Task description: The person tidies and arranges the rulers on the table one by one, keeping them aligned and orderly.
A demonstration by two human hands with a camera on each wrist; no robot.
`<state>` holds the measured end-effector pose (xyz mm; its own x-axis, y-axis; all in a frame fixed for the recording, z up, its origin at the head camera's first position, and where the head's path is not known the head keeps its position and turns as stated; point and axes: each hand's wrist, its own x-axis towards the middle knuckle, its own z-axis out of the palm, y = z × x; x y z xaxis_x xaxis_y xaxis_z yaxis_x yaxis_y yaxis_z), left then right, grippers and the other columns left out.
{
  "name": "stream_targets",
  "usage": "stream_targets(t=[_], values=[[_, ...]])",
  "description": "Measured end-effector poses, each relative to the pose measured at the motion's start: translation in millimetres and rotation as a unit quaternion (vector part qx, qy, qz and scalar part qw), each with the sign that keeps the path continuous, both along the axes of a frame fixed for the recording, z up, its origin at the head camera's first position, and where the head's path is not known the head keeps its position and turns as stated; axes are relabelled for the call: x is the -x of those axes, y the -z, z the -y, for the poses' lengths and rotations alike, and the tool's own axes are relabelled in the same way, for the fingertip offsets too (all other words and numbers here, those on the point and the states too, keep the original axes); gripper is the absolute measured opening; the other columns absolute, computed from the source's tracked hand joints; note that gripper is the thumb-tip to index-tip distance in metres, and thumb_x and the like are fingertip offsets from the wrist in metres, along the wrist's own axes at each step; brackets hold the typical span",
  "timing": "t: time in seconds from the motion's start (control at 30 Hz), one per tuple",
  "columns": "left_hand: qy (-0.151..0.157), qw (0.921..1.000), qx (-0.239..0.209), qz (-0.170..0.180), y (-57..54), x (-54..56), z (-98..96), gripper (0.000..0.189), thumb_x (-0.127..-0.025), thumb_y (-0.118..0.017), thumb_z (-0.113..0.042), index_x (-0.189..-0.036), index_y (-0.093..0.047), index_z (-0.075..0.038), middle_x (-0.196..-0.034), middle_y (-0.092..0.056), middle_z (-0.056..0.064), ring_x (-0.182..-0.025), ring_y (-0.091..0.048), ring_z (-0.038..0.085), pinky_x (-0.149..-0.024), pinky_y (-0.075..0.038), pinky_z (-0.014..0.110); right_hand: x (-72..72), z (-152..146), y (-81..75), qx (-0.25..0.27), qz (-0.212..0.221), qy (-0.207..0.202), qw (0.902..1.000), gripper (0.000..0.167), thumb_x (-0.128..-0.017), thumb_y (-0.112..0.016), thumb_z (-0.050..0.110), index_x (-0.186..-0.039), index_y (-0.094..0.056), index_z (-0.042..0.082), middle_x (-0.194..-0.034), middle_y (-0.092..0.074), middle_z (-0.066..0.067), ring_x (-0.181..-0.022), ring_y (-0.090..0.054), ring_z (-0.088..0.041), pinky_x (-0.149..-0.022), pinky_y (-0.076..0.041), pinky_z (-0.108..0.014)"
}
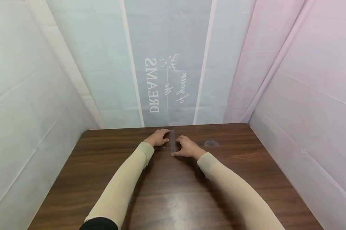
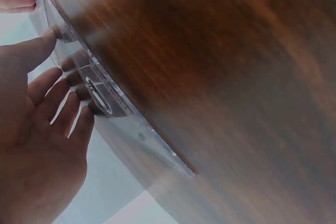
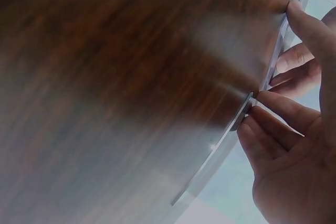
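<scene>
Between the two hands a clear ruler [image 1: 173, 142] lies lengthwise, pointing away from me. My left hand [image 1: 157, 138] is at its left side, index fingertip by the far end and thumb near the middle. On the right side my right hand [image 1: 188, 148] has its thumb at the ruler's near end, its other fingertips close to the right edge. A clear flat piece [image 2: 152, 135] with an oval cutout sits near the left fingers in the left wrist view. The right wrist view has another thin clear piece [image 3: 202, 169], seen edge-on by the right fingers.
A clear protractor [image 1: 211, 143] lies on the brown wooden table [image 1: 173, 185], right of the right hand. Hanging cloth [image 1: 170, 32] with printed lettering rises behind the table's far edge, and pale cloth walls stand on both sides.
</scene>
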<state>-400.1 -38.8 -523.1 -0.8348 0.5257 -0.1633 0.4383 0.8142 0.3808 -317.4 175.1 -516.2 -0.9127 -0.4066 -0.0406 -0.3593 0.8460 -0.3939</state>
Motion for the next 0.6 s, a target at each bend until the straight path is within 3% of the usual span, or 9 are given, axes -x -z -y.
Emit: stream_targets(t=[0.2, 0.47, 0.6], values=[[0.009, 0.9995, -0.019, -0.022, -1.1, 1.5, -1.0, 0.059, -0.111, -0.061, -0.026, -0.165, -0.042, -0.009, -0.17, -0.036, 0.017, -0.156, -0.032, 0.039, -0.126, -0.032, 0.054, 0.4, 1.0, -3.7, -0.002, -0.009, -0.001, 1.0, 0.083, -0.088, -0.087, 0.055, -0.146, -0.062, 0.001, -0.148, -0.057, -0.017, -0.139, -0.056, -0.033, -0.115, -0.047, -0.049], [-0.022, 0.9987, -0.023, -0.04, 7.1, 5.8, -7.2, 0.06, -0.113, -0.056, -0.039, -0.166, -0.041, -0.016, -0.165, -0.04, 0.017, -0.147, -0.038, 0.04, -0.123, -0.03, 0.06, 0.4, 1.9, -5.9, -0.028, -0.001, 0.002, 0.9996, 0.082, -0.089, -0.084, 0.059, -0.148, -0.063, 0.006, -0.154, -0.054, -0.017, -0.142, -0.054, -0.035, -0.117, -0.044, -0.051], [-0.033, 0.998, -0.027, -0.047, 2.7, 5.3, -11.5, 0.061, -0.112, -0.059, -0.043, -0.165, -0.044, -0.017, -0.159, -0.044, 0.018, -0.144, -0.04, 0.041, -0.122, -0.03, 0.06, -0.2, 3.3, -10.0, -0.036, -0.002, 0.004, 0.9993, 0.079, -0.09, -0.085, 0.057, -0.147, -0.064, 0.006, -0.152, -0.056, -0.016, -0.141, -0.055, -0.036, -0.117, -0.044, -0.052]])
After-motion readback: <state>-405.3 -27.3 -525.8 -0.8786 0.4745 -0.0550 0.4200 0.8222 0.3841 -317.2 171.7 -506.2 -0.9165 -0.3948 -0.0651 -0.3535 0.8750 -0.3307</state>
